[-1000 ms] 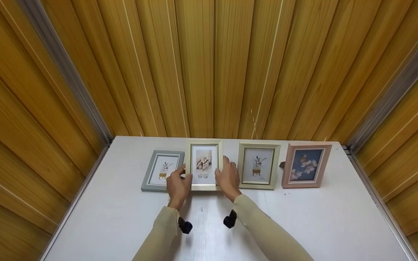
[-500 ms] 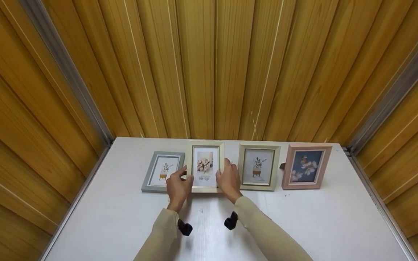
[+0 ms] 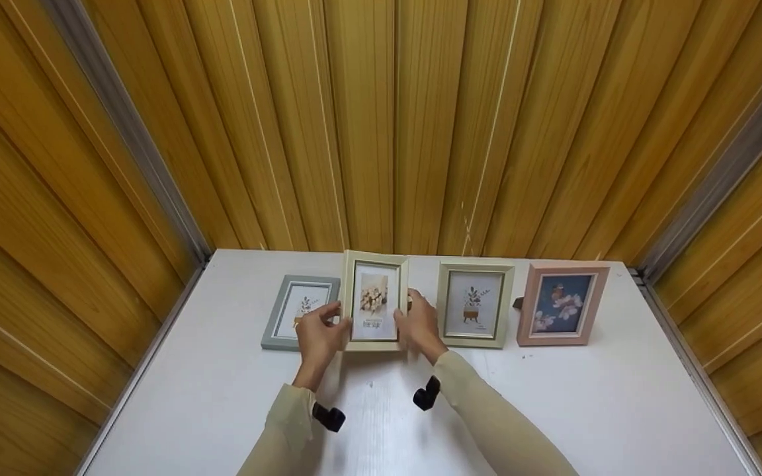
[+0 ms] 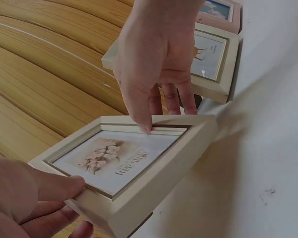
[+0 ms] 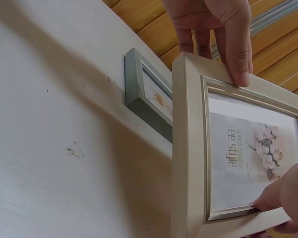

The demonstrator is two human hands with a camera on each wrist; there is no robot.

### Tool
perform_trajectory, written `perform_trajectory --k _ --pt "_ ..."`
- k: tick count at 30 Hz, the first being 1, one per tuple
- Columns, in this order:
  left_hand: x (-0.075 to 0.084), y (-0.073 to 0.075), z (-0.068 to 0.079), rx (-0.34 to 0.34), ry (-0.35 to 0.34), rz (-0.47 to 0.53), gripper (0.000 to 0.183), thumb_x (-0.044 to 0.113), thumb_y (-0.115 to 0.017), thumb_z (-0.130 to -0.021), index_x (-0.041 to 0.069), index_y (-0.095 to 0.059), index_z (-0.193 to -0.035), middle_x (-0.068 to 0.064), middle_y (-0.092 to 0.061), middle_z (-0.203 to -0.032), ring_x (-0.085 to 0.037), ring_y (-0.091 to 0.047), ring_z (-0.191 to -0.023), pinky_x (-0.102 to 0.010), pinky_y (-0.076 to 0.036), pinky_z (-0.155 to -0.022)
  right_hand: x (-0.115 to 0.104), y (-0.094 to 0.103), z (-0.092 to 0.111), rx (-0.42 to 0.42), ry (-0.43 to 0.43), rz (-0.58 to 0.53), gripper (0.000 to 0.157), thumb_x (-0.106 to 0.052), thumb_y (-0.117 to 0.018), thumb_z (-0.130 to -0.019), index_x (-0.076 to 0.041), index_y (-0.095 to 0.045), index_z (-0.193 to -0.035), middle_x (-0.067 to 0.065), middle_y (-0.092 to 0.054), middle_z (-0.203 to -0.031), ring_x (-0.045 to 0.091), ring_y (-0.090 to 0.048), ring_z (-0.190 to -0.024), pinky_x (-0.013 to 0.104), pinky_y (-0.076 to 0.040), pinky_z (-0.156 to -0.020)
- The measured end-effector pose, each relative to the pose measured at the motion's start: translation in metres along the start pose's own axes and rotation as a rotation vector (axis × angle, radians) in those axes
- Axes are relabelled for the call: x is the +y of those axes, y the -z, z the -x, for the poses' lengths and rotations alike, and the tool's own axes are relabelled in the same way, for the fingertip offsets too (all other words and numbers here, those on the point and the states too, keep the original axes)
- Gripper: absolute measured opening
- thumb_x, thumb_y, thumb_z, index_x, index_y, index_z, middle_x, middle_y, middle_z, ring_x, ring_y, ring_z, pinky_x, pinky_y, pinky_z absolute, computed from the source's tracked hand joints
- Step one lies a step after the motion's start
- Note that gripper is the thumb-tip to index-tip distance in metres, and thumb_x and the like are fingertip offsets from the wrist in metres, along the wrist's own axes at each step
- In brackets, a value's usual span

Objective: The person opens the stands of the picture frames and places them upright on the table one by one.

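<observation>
Both hands hold a cream picture frame (image 3: 374, 304) with a flower-bouquet print, one at each side. My left hand (image 3: 319, 337) pinches its left edge, thumb on the front and fingers behind. On the opposite edge, my right hand (image 3: 422, 325) grips it the same way, as the left wrist view shows from above. In the right wrist view the frame's lower rail (image 5: 185, 158) faces the camera, with a shadow on the white tabletop beside it. A grey-green picture frame (image 3: 280, 330) stands just left of my left hand, partly overlapped by it.
Right of the hands stands another cream frame (image 3: 444, 311) with a potted-plant print. Farther right is a pink frame (image 3: 528, 314) with a blossom picture. They stand along the back of the white table (image 3: 586, 410), before a wood-panelled wall (image 3: 368, 132).
The held cream frame has turned slightly and now leans a little differently. Both hands have shifted with it, the left forearm moving slightly left. The other frames stay put.
</observation>
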State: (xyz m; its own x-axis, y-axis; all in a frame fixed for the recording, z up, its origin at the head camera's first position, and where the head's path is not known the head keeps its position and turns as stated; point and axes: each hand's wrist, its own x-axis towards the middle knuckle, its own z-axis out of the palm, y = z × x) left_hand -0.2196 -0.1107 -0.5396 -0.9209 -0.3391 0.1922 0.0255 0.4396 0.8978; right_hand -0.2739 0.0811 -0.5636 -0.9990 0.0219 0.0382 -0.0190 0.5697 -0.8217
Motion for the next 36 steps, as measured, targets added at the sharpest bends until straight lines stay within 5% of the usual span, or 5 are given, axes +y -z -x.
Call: perform_trajectory --k 16,25,36 --pt "0.022 -0.003 0.02 -0.034 0.027 0.041 0.04 0.003 -0.085 -0.079 0.004 -0.076 -0.119 -0.007 -0.077 -0.099 -0.018 -0.064 -0.073 -0.022 -0.05 -0.049 0.012 -0.001 -0.005 -0.106 -0.035 -0.142 0.046 -0.009 -0.067 -0.093 -0.002 -0.058 -0.138 0.013 -0.069 -0.108 0.029 -0.065 -0.1 0.044 -0.055 -0.086" --pt "0.022 -0.002 0.022 -0.039 -0.007 0.052 0.042 0.001 -0.086 -0.078 0.001 -0.075 -0.118 -0.013 -0.077 -0.101 -0.023 -0.073 -0.081 -0.033 -0.06 -0.064 0.011 -0.002 -0.004 -0.114 -0.02 -0.168 0.046 -0.008 -0.067 -0.093 0.0 -0.058 -0.137 0.014 -0.068 -0.106 0.026 -0.065 -0.093 0.038 -0.057 -0.077" --pt "0.023 -0.002 0.023 -0.126 0.059 0.108 0.053 -0.003 -0.085 -0.076 -0.004 -0.068 -0.126 -0.021 -0.076 -0.105 -0.029 -0.076 -0.082 -0.037 -0.062 -0.073 0.014 -0.002 -0.006 -0.155 -0.046 -0.225 0.046 -0.005 -0.066 -0.094 0.001 -0.057 -0.138 0.017 -0.066 -0.105 0.021 -0.065 -0.083 0.036 -0.059 -0.065"
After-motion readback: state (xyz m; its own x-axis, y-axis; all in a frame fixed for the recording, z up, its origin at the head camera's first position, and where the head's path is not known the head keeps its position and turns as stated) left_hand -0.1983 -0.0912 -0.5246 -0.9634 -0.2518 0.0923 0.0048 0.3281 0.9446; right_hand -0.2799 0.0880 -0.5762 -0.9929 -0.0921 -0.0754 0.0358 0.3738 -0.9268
